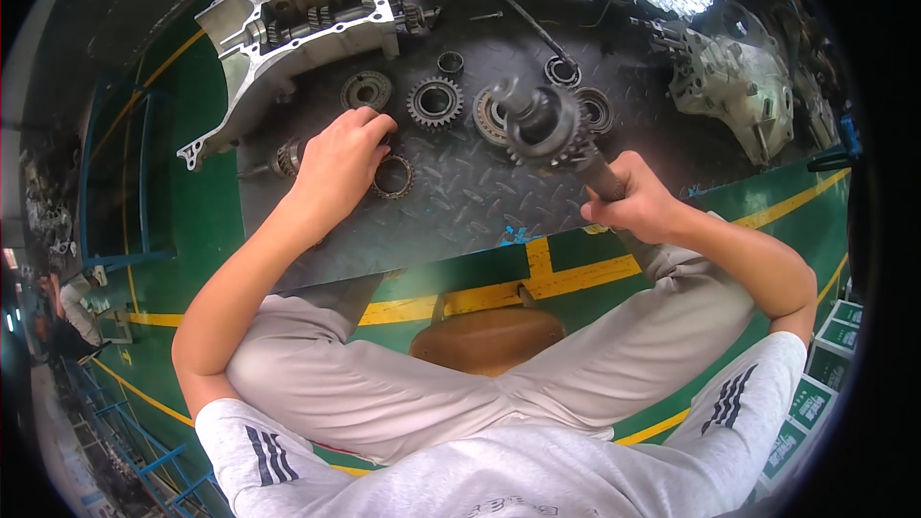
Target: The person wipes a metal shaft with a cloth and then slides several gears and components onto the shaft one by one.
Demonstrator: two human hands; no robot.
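Observation:
My right hand (633, 200) is wrapped round the lower end of a gear shaft (602, 175). The shaft is held up tilted over the table's near edge, with a toothed gear and a narrower tip at its upper end. My left hand (341, 158) is low over the left part of the table, fingers curled and partly hidden from above; what they hold, if anything, does not show. Beside it are a toothed ring (393, 176), a thick flat ring (366, 91) and another gear shaft (288, 157), partly covered by the hand. A spur gear (435, 103) lies farther right.
The dark diamond-plate table (460, 201) bears an aluminium gearbox housing (307, 29) at back left and another casting (734, 86) at right. Bearings (490, 117), a small ring (450, 62) and a black-handled rod (518, 14) lie between. A brown stool (487, 338) stands beneath me.

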